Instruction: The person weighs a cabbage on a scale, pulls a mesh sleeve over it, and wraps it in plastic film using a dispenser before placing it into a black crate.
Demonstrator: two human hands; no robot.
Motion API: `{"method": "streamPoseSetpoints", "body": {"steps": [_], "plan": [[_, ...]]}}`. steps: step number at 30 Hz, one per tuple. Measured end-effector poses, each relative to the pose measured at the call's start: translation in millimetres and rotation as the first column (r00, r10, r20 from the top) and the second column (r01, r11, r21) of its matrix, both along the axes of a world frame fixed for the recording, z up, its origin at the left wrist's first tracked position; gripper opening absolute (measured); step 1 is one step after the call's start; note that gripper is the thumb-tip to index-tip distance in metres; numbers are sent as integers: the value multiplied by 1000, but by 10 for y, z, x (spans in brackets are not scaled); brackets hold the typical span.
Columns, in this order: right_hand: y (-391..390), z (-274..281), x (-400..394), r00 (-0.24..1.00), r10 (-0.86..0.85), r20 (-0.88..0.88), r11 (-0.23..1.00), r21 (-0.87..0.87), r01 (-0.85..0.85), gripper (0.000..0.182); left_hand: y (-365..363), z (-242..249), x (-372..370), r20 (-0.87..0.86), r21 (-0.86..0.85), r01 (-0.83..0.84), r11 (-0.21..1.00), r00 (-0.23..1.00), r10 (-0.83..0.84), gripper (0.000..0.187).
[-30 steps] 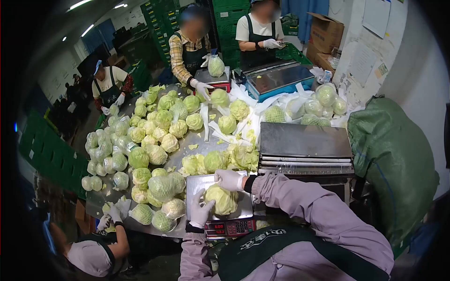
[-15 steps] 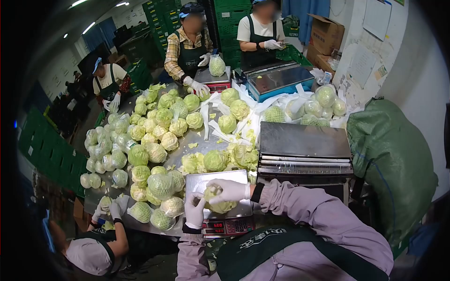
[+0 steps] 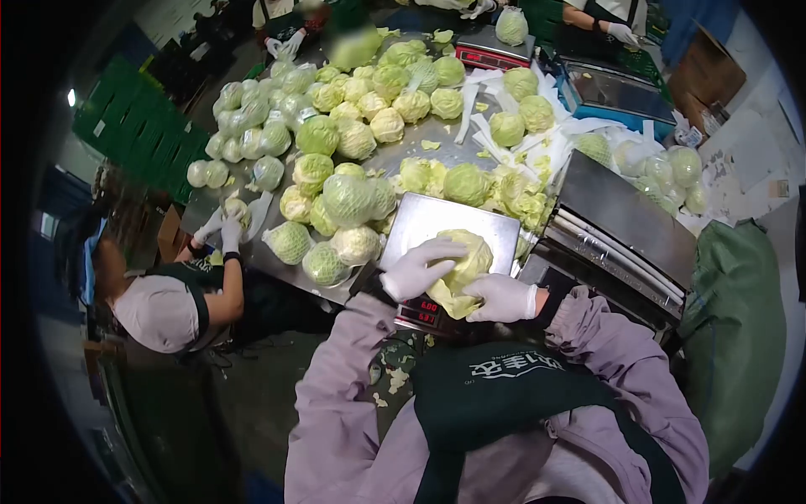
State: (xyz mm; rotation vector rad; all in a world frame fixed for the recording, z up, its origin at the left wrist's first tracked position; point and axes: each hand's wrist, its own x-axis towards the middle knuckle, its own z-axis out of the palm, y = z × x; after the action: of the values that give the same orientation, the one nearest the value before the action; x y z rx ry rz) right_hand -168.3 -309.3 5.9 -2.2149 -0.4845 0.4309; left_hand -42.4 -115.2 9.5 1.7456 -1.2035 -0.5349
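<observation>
- Left hand [image 3: 418, 269]: gloved fingers curled against the left side of the cabbage [image 3: 463, 256]. Right hand [image 3: 504, 299]: fingers and thumb gripping its lower right.
- Cabbage: located between both sets of fingers, over the near edge of the scale [image 3: 413, 220]. Whether it bears on the metal cannot be told; the gloves mask its underside.
- Drop hazard: with the near edge so close, slackening either grip could let it roll towards the apron [image 3: 504, 374].
- Damage hazard: a hard pinch by the right fingers could tear the outer leaves.
- Reading hazard: pressure from the fingers could falsify the display [image 3: 428, 307], just below the left hand.
- Knock hazard: netted cabbages [image 3: 324, 264] sit left of the left fingers; a wide elbow could dislodge one.
- Litter hazard: trimmings [image 3: 519, 200] beyond the fingers could stray onto the scale.
</observation>
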Motion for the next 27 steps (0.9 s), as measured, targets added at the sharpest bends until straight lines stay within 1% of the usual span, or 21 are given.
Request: {"method": "streamPoseSetpoints", "body": {"steps": [1, 2, 3, 4, 5, 6, 7, 8, 10, 12, 13, 14, 16, 17, 18, 19, 20, 22, 23, 24, 27], "plan": [[22, 42, -26, 999, 25, 39, 999, -43, -23, 46, -90, -42, 56, 21, 37, 67, 997, 997, -68, 43], [35, 88, -48, 996, 50, 77, 995, -87, -43, 46, -134, -78, 70, 19, 35, 60, 998, 998, -61, 43], [46, 133, -41, 996, 86, 34, 987, -136, -81, 50, -171, -105, 79, 75, 62, 64, 996, 995, -69, 47], [66, 152, -53, 996, 89, 32, 987, -137, -84, 50, -205, -133, 78, 129, 89, 68, 994, 988, -79, 50], [85, 165, -67, 993, 115, 25, 980, -167, -109, 53, -243, -160, 73, 173, 127, 47, 991, 982, -68, 59], [106, 187, -82, 990, 138, 18, 972, -195, -132, 56, -259, -166, 98, 174, 126, 47, 991, 982, -68, 59], [138, 240, -109, 995, 91, 38, 972, -219, -81, 58, -282, -169, 137, 163, 148, 36, 988, 985, -61, 61], [153, 212, -116, 995, 90, 39, 972, -221, -79, 58, -304, -170, 168, 154, 168, 26, 985, 987, -53, 63], [150, 93, -118, 981, -90, 175, 988, -105, 109, 57, -306, -227, 219, 195, 147, 33, 989, 979, -62, 62], [163, -39, -143, 957, -105, 269, 981, -132, 145, 53, -306, -245, 238, 214, 66, 38, 997, 975, -52, 61], [210, 45, -149, 981, -98, 168, 970, -205, 132, 49, -310, -216, 215, 271, 71, 24, 997, 962, -43, 60], [255, 129, -166, 992, -113, 60, 952, -279, 125, 45, -318, -241, 225, 249, 40, 62, 997, 966, -70, 61], [278, -44, -268, 968, -134, 212, 942, -275, 190, 38, -323, -153, 168, 236, 90, 27, 996, 971, -48, 64], [302, -79, -300, 952, -125, 279, 935, -289, 207, 38, -313, -128, 150, 191, 106, 13, 994, 981, -33, 64], [330, -106, -307, 934, -106, 342, 931, -296, 214, 38, -311, -133, 138, 216, 132, -19, 991, 976, -10, 63], [348, -103, -289, 937, -87, 339, 915, -345, 210, 35, -316, -118, 122, 199, 162, -31, 986, 980, -2, 63], [335, -102, -272, 933, -97, 346, 911, -346, 223, 35, -314, -106, 106, 182, 196, -50, 979, 983, 14, 64], [324, -31, -238, 971, -92, 222, 896, -406, 178, 32, -327, -35, 61, 206, 210, -72, 975, 978, 28, 64], [319, 4, -223, 975, -128, 181, 890, -413, 193, 29, -328, -14, 41, 223, 225, -99, 969, 974, 48, 63], [309, -13, -228, 974, -131, 186, 890, -411, 198, 29, -325, -12, 27, 229, 225, -97, 969, 973, 44, 63], [326, -104, -276, 924, -139, 355, 885, -375, 277, 24, -342, -8, -10, 300, 221, -149, 964, 951, 78, 63]]}}
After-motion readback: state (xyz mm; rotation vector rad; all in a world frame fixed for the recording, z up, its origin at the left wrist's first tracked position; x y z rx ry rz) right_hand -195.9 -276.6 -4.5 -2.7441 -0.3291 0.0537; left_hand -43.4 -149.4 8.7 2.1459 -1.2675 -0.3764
